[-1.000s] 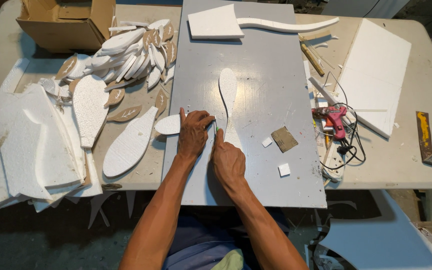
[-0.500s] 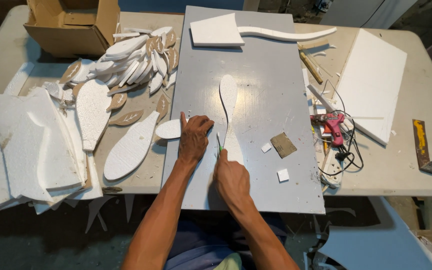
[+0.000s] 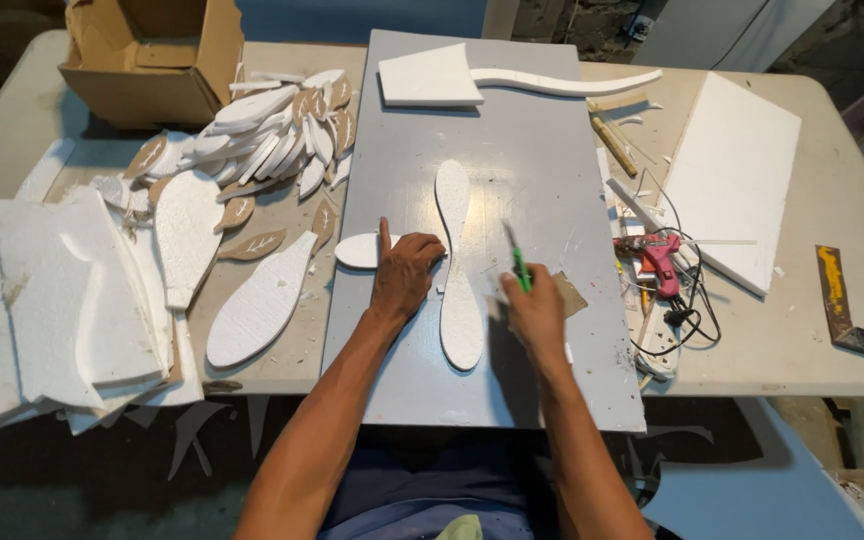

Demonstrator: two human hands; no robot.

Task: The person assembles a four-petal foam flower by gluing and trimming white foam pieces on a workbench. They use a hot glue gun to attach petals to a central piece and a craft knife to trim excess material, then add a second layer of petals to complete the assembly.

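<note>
Left hand (image 3: pixel 404 277) lies flat, fingers spread, pressing the long white waisted foam cut-out (image 3: pixel 457 268) onto the grey metal sheet (image 3: pixel 512 130) at table centre. The foam looks light, stiff and crumbly, best pinned flat near its narrow waist. Right hand (image 3: pixel 535 312) is clenched on a thin green-handled knife (image 3: pixel 518 260). Half a second ago this hand sat against the foam; it is now lifted clear to the right.

left hand (image 3: pixel 404 275) on foam cutout (image 3: pixel 457 270), right hand (image 3: pixel 535 312) gripping green knife (image 3: pixel 518 262)
</note>
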